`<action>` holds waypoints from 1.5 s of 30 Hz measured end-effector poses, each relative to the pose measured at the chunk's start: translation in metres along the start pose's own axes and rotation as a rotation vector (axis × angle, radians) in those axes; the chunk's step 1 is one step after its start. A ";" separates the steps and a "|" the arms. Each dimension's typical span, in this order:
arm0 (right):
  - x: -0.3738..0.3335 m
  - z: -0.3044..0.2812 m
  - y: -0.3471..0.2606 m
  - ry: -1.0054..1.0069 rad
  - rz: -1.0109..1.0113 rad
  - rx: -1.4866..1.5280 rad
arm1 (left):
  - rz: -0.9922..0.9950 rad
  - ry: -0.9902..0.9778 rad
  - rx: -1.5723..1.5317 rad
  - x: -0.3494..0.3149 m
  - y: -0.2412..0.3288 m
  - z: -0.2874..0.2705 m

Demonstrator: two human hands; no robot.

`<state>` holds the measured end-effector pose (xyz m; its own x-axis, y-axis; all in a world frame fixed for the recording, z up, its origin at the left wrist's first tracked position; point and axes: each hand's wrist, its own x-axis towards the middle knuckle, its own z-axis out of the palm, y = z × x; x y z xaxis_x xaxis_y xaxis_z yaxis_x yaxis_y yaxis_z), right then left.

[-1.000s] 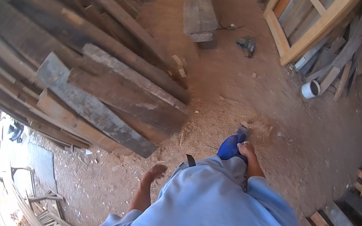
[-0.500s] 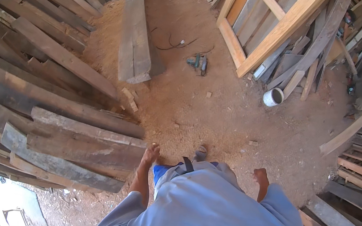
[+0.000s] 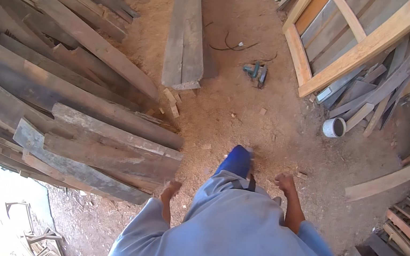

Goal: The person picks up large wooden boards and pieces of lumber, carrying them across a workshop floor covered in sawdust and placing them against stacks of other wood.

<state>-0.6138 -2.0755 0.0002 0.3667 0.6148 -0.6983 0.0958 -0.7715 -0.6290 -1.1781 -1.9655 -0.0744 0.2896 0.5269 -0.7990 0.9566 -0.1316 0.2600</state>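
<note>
My left hand (image 3: pixel 171 188) hangs beside my body, nearest the ends of the stacked boards (image 3: pixel 113 156) on the left. Its fingers are too small and smeared to read, and no object shows in it. On the other side my right hand (image 3: pixel 285 182) is held out ahead of my body, its fingers curled in with nothing visible in them. A blue-clad leg (image 3: pixel 236 160) is stretched forward over the sawdust. Farther ahead, a green and dark power tool (image 3: pixel 255 73) lies on the ground, apart from both hands.
A thick wooden beam (image 3: pixel 186 38) lies lengthwise ahead. A wooden frame (image 3: pixel 298 51) leans at the back right, near a white bucket (image 3: pixel 334 127) and piled offcuts. One curved board (image 3: pixel 392 175) juts in from the right. Small wood scraps (image 3: pixel 171 102) litter the ground.
One leg has swung forward into view. My right hand has moved a little forward and left; my left hand has dropped back. The scene ahead has shifted rightward in view.
</note>
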 end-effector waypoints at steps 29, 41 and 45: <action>0.123 0.316 -0.535 0.421 -0.602 -0.493 | -0.329 0.749 -0.961 -0.018 -0.052 -0.145; 0.116 0.322 -0.542 0.441 -0.566 -0.568 | -0.368 0.611 -1.270 -0.013 -0.053 -0.105; 0.114 0.320 -0.540 0.501 -0.626 -0.595 | -0.472 0.564 -1.778 -0.034 -0.047 -0.032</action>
<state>-0.9200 -1.5363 0.1514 0.4263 0.9045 0.0119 0.8031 -0.3724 -0.4650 -1.2336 -1.9498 -0.0421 -0.3356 0.4763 -0.8127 -0.2897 0.7687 0.5702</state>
